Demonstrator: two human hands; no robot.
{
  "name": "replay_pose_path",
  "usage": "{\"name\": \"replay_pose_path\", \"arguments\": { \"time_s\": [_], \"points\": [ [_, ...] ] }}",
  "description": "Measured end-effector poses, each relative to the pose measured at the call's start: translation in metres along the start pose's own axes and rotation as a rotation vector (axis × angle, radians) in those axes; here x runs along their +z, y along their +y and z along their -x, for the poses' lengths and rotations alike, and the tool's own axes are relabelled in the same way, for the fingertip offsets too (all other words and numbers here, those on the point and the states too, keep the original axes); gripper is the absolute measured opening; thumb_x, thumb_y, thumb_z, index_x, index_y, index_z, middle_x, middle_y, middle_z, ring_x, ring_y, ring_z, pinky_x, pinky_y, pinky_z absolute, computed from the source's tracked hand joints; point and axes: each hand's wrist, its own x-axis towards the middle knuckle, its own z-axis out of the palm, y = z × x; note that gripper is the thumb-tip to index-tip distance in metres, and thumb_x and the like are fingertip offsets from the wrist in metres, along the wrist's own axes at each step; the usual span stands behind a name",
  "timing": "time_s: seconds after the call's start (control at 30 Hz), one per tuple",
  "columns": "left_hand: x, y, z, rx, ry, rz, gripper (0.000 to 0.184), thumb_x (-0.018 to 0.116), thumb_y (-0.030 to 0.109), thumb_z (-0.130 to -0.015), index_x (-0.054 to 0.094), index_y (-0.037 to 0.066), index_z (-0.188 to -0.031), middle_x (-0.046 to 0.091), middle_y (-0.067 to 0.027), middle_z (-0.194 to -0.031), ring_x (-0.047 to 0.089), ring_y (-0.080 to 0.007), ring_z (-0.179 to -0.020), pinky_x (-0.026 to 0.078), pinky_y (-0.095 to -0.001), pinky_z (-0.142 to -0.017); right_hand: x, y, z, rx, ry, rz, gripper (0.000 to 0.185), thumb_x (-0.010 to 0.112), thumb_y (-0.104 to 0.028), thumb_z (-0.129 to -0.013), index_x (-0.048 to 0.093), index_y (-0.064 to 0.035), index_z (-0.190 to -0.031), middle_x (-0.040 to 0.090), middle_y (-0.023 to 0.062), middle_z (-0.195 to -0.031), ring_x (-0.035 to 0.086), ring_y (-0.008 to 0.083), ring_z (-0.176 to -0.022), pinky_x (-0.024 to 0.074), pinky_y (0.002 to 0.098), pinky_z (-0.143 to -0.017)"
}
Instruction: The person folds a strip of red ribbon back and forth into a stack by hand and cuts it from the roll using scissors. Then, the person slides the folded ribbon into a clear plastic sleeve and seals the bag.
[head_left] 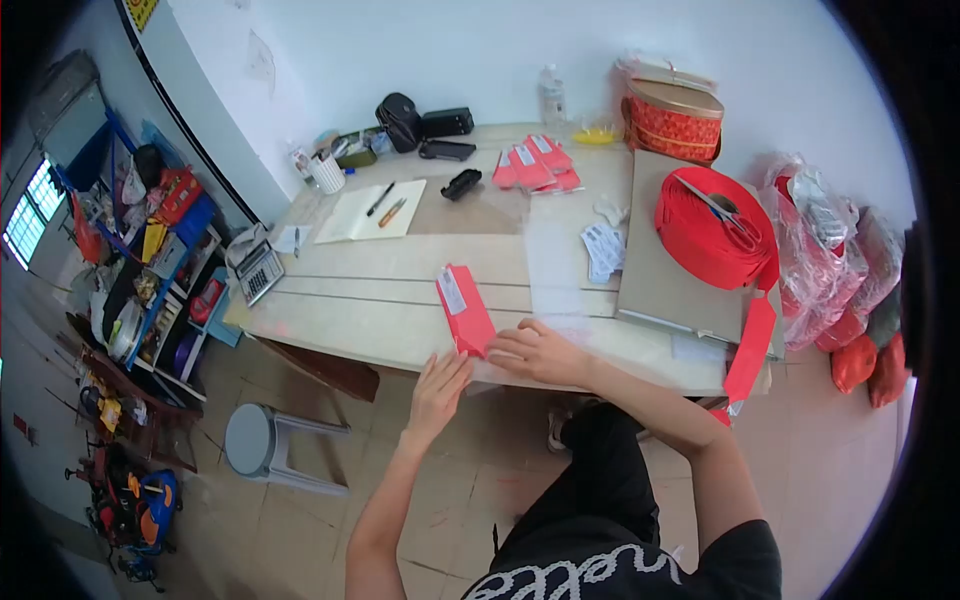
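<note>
A flat red packet (468, 312) with a white label at its far end lies near the table's front edge. My left hand (441, 388) touches the packet's near left corner, its fingers close together. At the near right corner is my right hand (535, 352), fingers bent over the packet's edge. Whether either hand pinches the packet is too small to make out fully, but both are in contact with it. Farther back, several similar red packets (537, 165) are piled up. White labels (603, 250) lie right of the middle.
On the table (400, 265) are a roll of red strap (700, 225) with scissors on it, an open notebook (368, 212) with pens, a calculator (259, 272), a black stapler-like object (462, 184) and a red-gold box (675, 115). A grey stool (252, 440) stands at the front left.
</note>
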Motion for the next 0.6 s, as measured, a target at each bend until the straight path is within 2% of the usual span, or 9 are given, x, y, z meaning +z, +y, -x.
{"name": "replay_pose_path", "arguments": {
  "time_s": [0.07, 0.17, 0.27, 0.33, 0.37, 0.5, 0.6],
  "points": [
    [-0.005, 0.006, -0.01, -0.004, 0.067, 0.004, 0.026, 0.062, 0.001, -0.077, 0.064, 0.005, -0.103, 0.062, -0.0089, -0.111, 0.057, -0.0254, -0.107, 0.038, -0.0433, -0.097, 0.005, 0.001, -0.005, -0.05, 0.047, 0.003, 0.02, 0.057, -0.014, -0.077, 0.06, -0.01, -0.096, 0.058, 0.0035, -0.11, 0.049, 0.0172, -0.106, 0.0379, 0.0362, -0.086],
    [-0.02, 0.01, -0.027, 0.008, 0.118, 0.047, 0.026, 0.061, 0.0, -0.077, 0.064, 0.004, -0.102, 0.063, -0.0094, -0.108, 0.058, -0.028, -0.103, 0.041, -0.0429, -0.095, 0.002, 0.002, -0.013, 0.238, 0.129, -0.325, 0.014, 0.062, -0.013, -0.077, 0.061, -0.0105, -0.091, 0.06, 0.0032, -0.104, 0.05, 0.0183, -0.105, 0.0375, 0.036, -0.087],
    [-0.042, 0.013, -0.061, -0.009, 0.221, 0.111, 0.02, 0.06, 0.0, -0.078, 0.064, 0.002, -0.097, 0.065, -0.0115, -0.1, 0.061, -0.0272, -0.095, 0.046, -0.0385, -0.087, -0.018, 0.012, -0.035, 0.405, 0.32, -0.427, 0.012, 0.063, -0.012, -0.078, 0.062, -0.0092, -0.091, 0.063, 0.0045, -0.093, 0.055, 0.0228, -0.095, 0.0399, 0.0363, -0.083],
    [-0.064, 0.021, -0.087, -0.251, 0.259, 0.307, 0.013, 0.057, 0.003, -0.083, 0.063, -0.001, -0.094, 0.065, -0.0133, -0.094, 0.063, -0.0253, -0.087, 0.048, -0.0328, -0.079, -0.043, 0.025, -0.057, 0.446, 0.405, -0.512, 0.011, 0.061, -0.011, -0.081, 0.062, -0.007, -0.091, 0.063, 0.0058, -0.087, 0.058, 0.0236, -0.089, 0.0424, 0.0353, -0.079],
    [-0.078, 0.023, -0.105, -0.254, 0.294, 0.321, 0.012, 0.056, 0.006, -0.086, 0.062, -0.002, -0.093, 0.065, -0.0126, -0.09, 0.064, -0.022, -0.084, 0.048, -0.0302, -0.076, -0.058, 0.032, -0.07, 0.463, 0.449, -0.552, 0.011, 0.06, -0.011, -0.082, 0.062, -0.0059, -0.091, 0.064, 0.0065, -0.085, 0.059, 0.024, -0.085, 0.0437, 0.0348, -0.077],
    [-0.129, 0.037, -0.166, -0.316, 0.375, 0.551, 0.018, 0.053, 0.012, -0.091, 0.061, -0.004, -0.092, 0.065, -0.0079, -0.08, 0.062, -0.0128, -0.078, 0.048, -0.0259, -0.07, -0.123, 0.046, -0.119, 0.662, 0.426, -0.884, 0.013, 0.059, -0.012, -0.086, 0.062, -0.0027, -0.094, 0.064, 0.0047, -0.085, 0.059, 0.0133, -0.086, 0.0438, 0.0276, -0.079],
    [-0.146, 0.032, -0.187, -0.401, 0.329, 0.78, 0.019, 0.052, 0.013, -0.092, 0.061, -0.003, -0.092, 0.064, -0.0061, -0.079, 0.062, -0.011, -0.075, 0.048, -0.0238, -0.067, -0.136, 0.062, -0.139, 0.72, 0.407, -1.106, 0.017, 0.057, -0.014, -0.089, 0.061, 0.0011, -0.095, 0.064, 0.0036, -0.083, 0.057, 0.0077, -0.082, 0.0442, 0.0228, -0.077]
  ]
}}
